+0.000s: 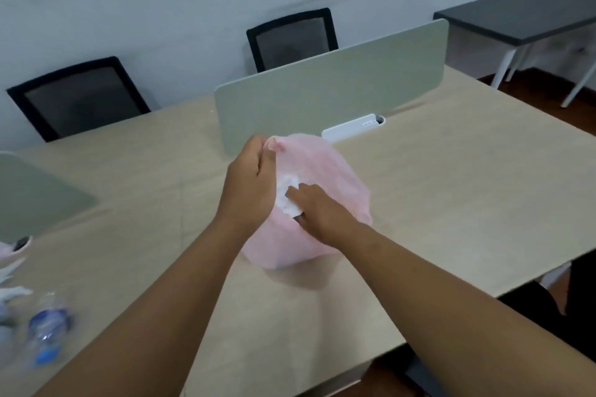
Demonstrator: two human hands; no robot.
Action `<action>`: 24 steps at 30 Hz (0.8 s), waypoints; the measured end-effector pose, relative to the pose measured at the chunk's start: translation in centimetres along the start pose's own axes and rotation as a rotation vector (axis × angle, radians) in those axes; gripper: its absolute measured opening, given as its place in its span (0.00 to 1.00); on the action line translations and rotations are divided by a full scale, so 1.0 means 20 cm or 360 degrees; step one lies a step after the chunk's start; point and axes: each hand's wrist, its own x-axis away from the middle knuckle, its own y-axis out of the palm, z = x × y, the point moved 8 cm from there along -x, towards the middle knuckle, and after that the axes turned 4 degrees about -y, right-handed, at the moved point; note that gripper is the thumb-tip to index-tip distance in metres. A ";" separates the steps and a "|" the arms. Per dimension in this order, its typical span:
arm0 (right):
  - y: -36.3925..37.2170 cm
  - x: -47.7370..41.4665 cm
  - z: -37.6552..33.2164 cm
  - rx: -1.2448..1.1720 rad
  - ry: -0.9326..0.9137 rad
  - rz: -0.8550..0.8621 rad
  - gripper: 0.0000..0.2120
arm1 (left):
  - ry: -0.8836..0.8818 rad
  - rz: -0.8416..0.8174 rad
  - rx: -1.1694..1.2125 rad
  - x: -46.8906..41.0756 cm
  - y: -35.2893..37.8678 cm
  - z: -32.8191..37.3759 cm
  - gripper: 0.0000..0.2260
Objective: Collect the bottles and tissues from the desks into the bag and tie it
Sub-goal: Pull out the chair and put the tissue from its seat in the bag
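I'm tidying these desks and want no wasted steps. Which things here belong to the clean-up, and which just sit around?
Part of the job:
- translucent pink plastic bag, held at its rim by the left hand
- white crumpled tissue, under the right hand
- clear plastic bottle with blue cap

Just there:
- grey-green desk divider panel
- two black mesh chairs
- white power strip

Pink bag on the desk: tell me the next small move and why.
Probably push the white tissue fully down into the pink bag and let go. The right hand holds the tissue at the bag's mouth, while the left hand grips the rim to hold it open. A plastic bottle lies uncollected at the desk's left edge.
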 end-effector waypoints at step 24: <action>-0.68 0.81 0.51 0.1181 0.0681 -0.0421 0.25 | 0.0190 -0.0228 0.0025 -0.04 0.29 0.14 0.14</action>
